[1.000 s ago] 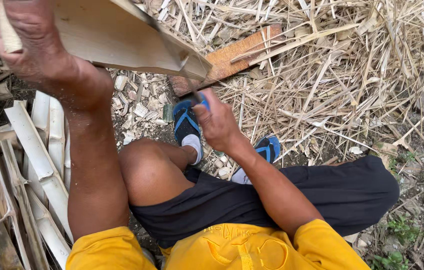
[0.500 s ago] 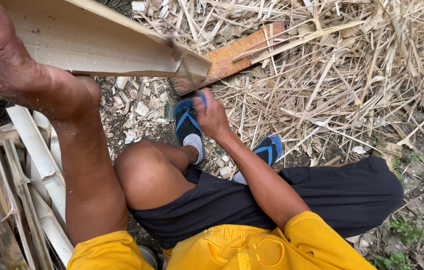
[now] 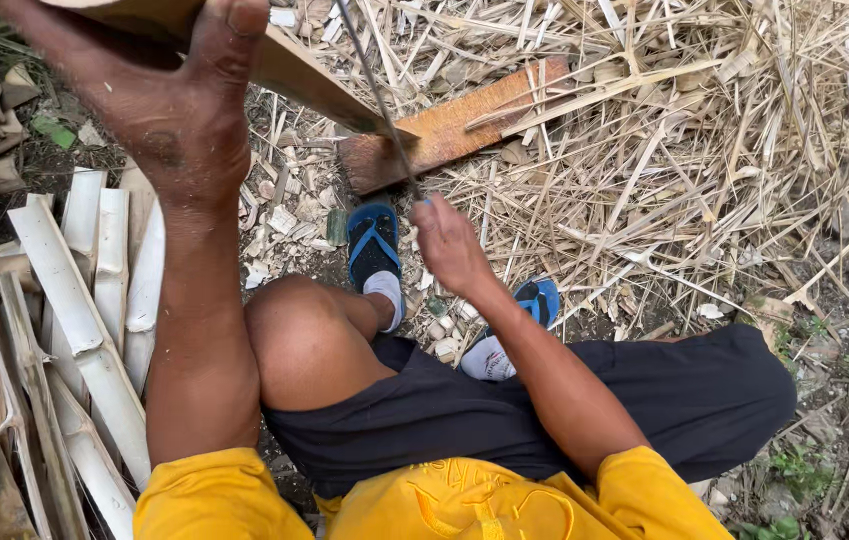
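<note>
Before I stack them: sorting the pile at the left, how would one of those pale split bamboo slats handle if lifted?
A pale slat looks stiff, since each lies straight. Probably light, being a thin curved shell. Its edges may splinter, judging by the shreds around.

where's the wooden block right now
In the head view the wooden block lies upper centre on the ground, just beyond the right hand, amid bamboo shavings.
</note>
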